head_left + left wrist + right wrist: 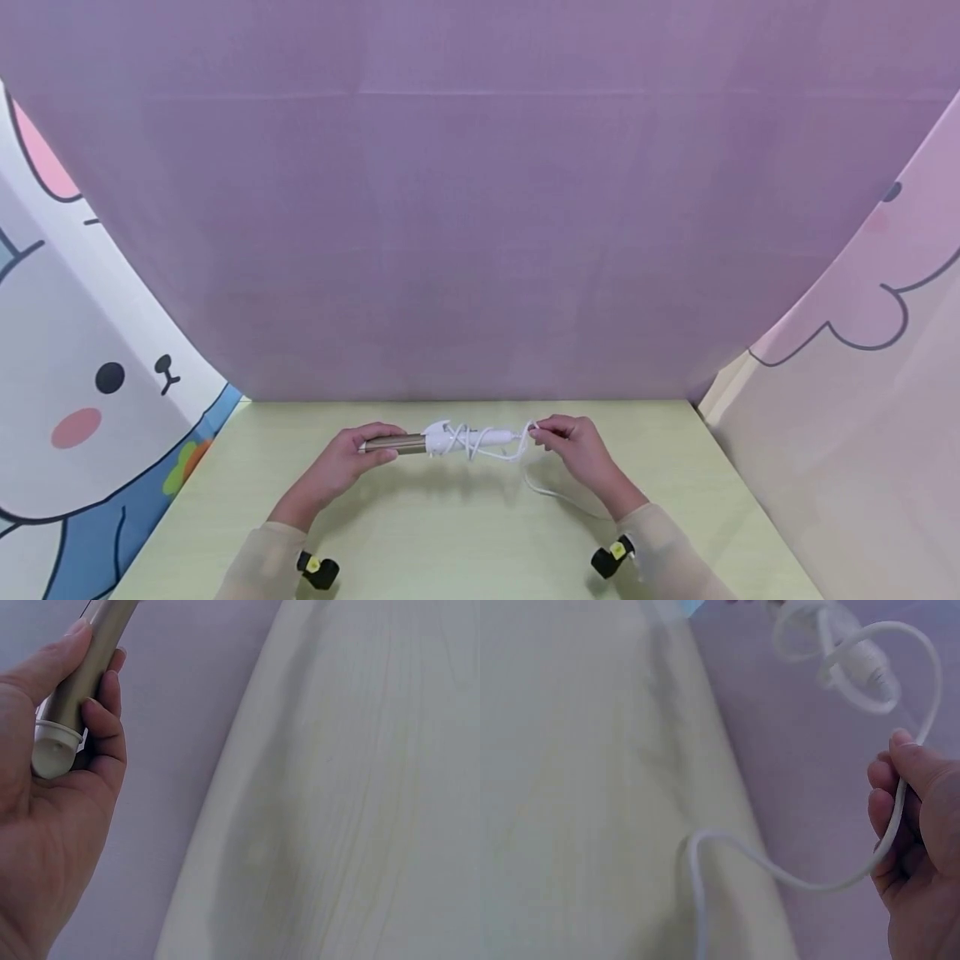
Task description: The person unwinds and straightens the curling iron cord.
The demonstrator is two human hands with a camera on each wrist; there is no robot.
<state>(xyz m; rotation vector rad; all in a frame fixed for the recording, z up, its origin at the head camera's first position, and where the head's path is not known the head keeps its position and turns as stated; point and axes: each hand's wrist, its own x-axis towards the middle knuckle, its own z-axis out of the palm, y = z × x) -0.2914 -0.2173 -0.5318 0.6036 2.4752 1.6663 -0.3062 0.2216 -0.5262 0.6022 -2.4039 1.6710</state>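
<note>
A curling iron (408,444) with a bronze barrel and a white handle (491,437) is held level above the table. My left hand (347,460) grips the barrel end, thumb on one side and fingers curled round the other; the white end cap (56,750) shows in the left wrist view. White cord (468,442) is wound loosely in several turns about the handle. My right hand (581,450) pinches the cord between thumb and fingers just beyond the handle's tail. From there the loose cord (810,885) drops toward the table in the right wrist view.
The pale wood-grain table (420,542) ends at a purple cloth backdrop (465,208). Cartoon-printed panels stand at the left (97,400) and right (847,400). Small black wrist cameras (318,572) sit on both sleeves.
</note>
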